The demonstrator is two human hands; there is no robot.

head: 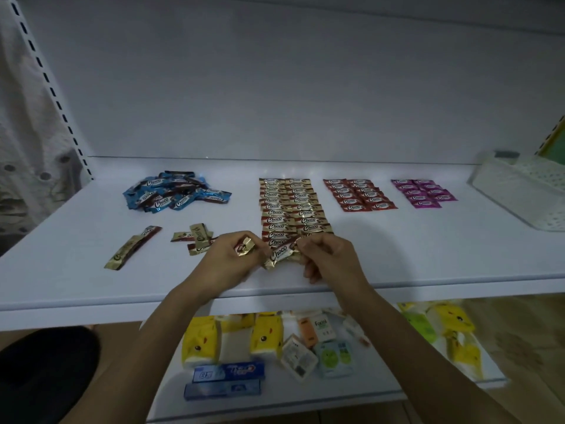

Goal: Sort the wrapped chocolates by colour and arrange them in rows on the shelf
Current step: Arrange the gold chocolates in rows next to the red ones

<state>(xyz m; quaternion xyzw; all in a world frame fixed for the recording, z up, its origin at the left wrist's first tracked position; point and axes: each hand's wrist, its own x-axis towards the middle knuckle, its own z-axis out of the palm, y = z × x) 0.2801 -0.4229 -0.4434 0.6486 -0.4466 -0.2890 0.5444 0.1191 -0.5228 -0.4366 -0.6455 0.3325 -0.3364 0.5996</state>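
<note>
On the white shelf [428, 255], gold chocolates [290, 206] lie in two long rows, red ones [359, 194] and purple ones [423, 192] in shorter double rows to the right. A loose heap of blue chocolates [174, 192] sits at the back left. Stray gold chocolates lie at the left [133, 247] and beside my left wrist [195, 237]. My left hand [226, 261] pinches a gold chocolate [244, 249]. My right hand [330, 255] pinches another gold chocolate [282, 254] at the near end of the gold rows.
A white perforated basket [519, 191] stands at the shelf's right end. The lower shelf holds yellow tissue packs [201, 338], toothpaste boxes [227, 371] and small packets [318, 332]. A slotted upright [49, 87] rises at the left. A dark shape [42, 368] fills the bottom left.
</note>
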